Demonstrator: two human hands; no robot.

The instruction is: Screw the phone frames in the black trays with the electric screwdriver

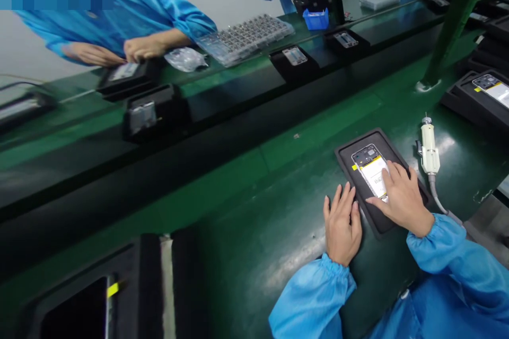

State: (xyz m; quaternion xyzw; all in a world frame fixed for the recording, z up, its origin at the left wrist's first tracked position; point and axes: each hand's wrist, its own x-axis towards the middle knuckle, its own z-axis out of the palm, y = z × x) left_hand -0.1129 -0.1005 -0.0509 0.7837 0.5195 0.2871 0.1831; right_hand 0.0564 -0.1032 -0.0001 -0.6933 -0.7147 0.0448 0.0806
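A smartphone with its back off (pixel 373 172) lies in a black foam tray (pixel 342 154). Its pale battery shows below a dark board section, and a small yellow tab sticks out at its left edge. Over the phone's lower right part rests my right hand (pixel 403 196), fingers spread and thumb near the bottom edge, hiding some of it. My left hand (pixel 342 222) lies flat on the green bench beside the tray's left edge, fingers extended, holding nothing. To the right of the tray lies a cream electric screwdriver (pixel 429 148) with its cable.
Stacked black trays, one with an opened phone (pixel 495 90), stand at the right by a green post (pixel 453 26). A dark conveyor belt (pixel 222 116) carries trays. Beyond it, co-workers in blue work beside a clear parts tray (pixel 250 37). More trays (pixel 131 270) sit lower left.
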